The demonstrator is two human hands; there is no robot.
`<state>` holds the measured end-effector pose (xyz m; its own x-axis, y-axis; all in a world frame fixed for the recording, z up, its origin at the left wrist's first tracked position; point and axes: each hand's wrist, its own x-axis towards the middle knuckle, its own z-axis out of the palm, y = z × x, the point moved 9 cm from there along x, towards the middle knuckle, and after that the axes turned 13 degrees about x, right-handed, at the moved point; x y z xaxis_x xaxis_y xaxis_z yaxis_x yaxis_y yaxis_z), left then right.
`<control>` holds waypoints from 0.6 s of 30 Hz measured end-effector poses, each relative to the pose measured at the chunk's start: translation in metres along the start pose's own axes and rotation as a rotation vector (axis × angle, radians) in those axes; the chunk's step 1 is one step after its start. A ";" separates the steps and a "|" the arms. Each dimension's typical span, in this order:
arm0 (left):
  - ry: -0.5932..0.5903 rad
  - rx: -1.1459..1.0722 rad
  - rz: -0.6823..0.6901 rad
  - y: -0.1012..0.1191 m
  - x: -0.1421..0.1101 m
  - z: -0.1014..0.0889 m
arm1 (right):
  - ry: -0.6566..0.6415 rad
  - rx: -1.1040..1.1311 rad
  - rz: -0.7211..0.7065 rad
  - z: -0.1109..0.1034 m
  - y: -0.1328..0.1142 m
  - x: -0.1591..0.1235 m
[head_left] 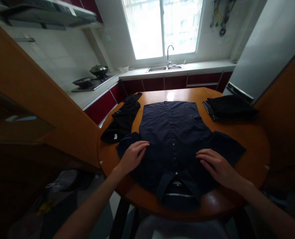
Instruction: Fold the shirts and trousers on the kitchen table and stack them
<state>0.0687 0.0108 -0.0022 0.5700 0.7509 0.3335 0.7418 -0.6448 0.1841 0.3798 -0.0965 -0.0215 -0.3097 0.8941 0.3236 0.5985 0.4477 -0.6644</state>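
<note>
A dark navy short-sleeved shirt [172,129] lies spread flat, front side up, on the wooden table [227,139]. Its collar points toward me and its hem faces the window; white buttons run down the middle. My left hand [133,156] is over the shirt near the left sleeve, fingers stretched out and holding nothing. Over the right side of the shirt, close to the other sleeve, is my right hand [215,166], its fingers extended and holding nothing. Whether the fingertips press on the cloth I cannot tell.
A crumpled black garment [124,119] lies at the table's left edge. On the right sits a stack of folded dark clothes [232,108]. Beyond the table are a counter with a sink [164,68], a stove with a pan [82,83] and a wok [99,70].
</note>
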 end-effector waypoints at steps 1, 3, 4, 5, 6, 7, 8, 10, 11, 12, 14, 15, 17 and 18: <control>0.025 0.064 -0.065 -0.020 0.010 0.002 | 0.054 -0.034 0.020 -0.005 0.011 0.009; 0.032 0.199 -0.224 -0.064 0.020 0.007 | 0.111 -0.099 0.053 -0.010 0.032 0.025; 0.022 0.260 -0.315 -0.086 0.020 0.008 | 0.119 -0.123 0.062 -0.010 0.041 0.031; 0.008 0.319 -0.413 -0.108 0.015 0.007 | 0.119 -0.142 0.069 -0.010 0.047 0.036; -0.006 0.371 -0.510 -0.129 0.007 0.005 | 0.113 -0.156 0.073 -0.010 0.053 0.040; -0.019 0.407 -0.597 -0.148 -0.003 0.002 | 0.103 -0.166 0.075 -0.009 0.057 0.044; -0.034 0.415 -0.671 -0.164 -0.012 0.000 | 0.091 -0.174 0.072 -0.007 0.060 0.046; -0.070 0.325 -0.764 -0.186 -0.028 0.002 | 0.072 -0.188 0.061 -0.004 0.065 0.052; -0.083 0.245 -0.788 -0.191 -0.032 0.005 | 0.065 -0.193 0.056 -0.002 0.067 0.056; -0.092 0.168 -0.805 -0.194 -0.034 0.008 | 0.060 -0.196 0.051 0.001 0.069 0.060; -0.110 0.052 -0.825 -0.194 -0.035 0.014 | 0.052 -0.198 0.040 0.007 0.074 0.067; -0.121 0.012 -0.821 -0.192 -0.033 0.015 | 0.045 -0.198 0.033 0.011 0.076 0.070; -0.121 -0.041 -0.803 -0.188 -0.031 0.013 | 0.030 -0.203 0.019 0.019 0.080 0.074; -0.100 -0.048 -0.793 -0.187 -0.032 0.009 | 0.022 -0.208 0.012 0.023 0.081 0.075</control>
<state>-0.0852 0.1088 -0.0554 -0.0905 0.9959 0.0022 0.9246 0.0832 0.3716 0.3888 0.0063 -0.0667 -0.2865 0.8985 0.3327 0.7426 0.4276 -0.5155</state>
